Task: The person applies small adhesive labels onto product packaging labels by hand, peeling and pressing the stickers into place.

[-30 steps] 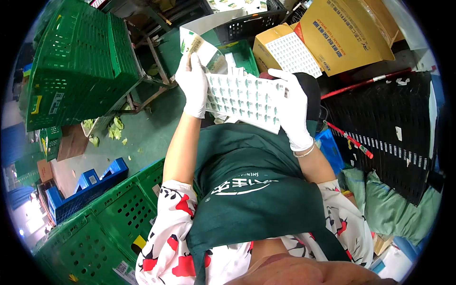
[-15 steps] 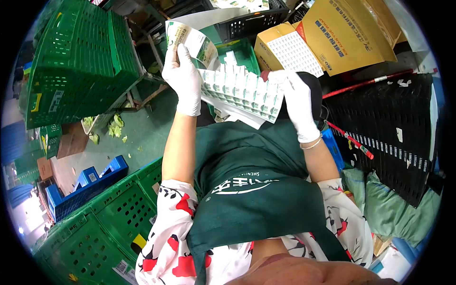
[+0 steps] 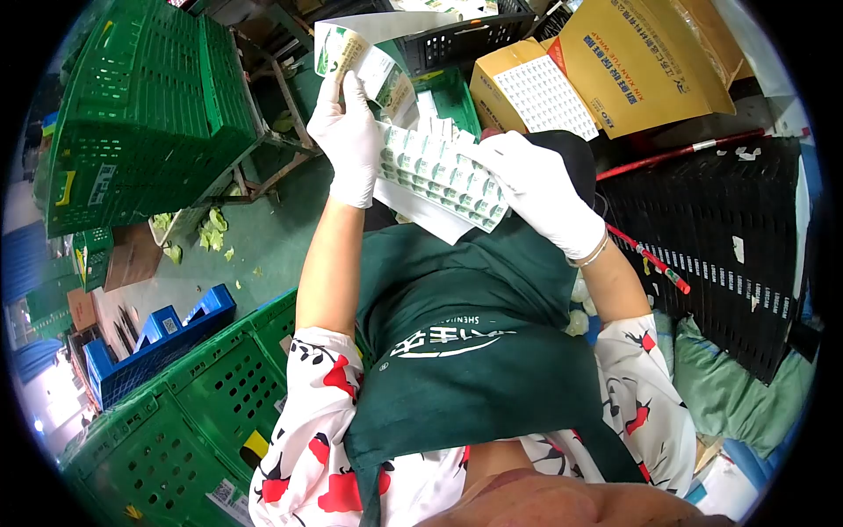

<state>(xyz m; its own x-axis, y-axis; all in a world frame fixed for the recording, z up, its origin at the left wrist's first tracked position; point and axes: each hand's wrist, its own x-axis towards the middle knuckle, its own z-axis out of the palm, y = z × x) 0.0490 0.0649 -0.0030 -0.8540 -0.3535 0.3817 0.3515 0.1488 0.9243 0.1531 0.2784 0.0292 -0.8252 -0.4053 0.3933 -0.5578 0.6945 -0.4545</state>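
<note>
My left hand, in a white glove, is closed on a curled strip of printed labels that rises above its fingertips. Just right of it, a sheet of small green-and-white stickers lies tilted over my lap, with a plain white sheet under its lower left part. My right hand, also gloved, is closed at the upper right edge of the sticker sheet; its fingertips are bunched there. Whether a single sticker is between them cannot be made out.
A green crate and a black crate stand beyond the sheets. A cardboard box with another sticker sheet is at the upper right. Green crates are stacked left, black crates right, with a red pole against them.
My right hand has moved left and inward over the sticker sheet's upper edge. My left hand and the label strip first went left, then slightly back right. The sticker sheet has tilted.
</note>
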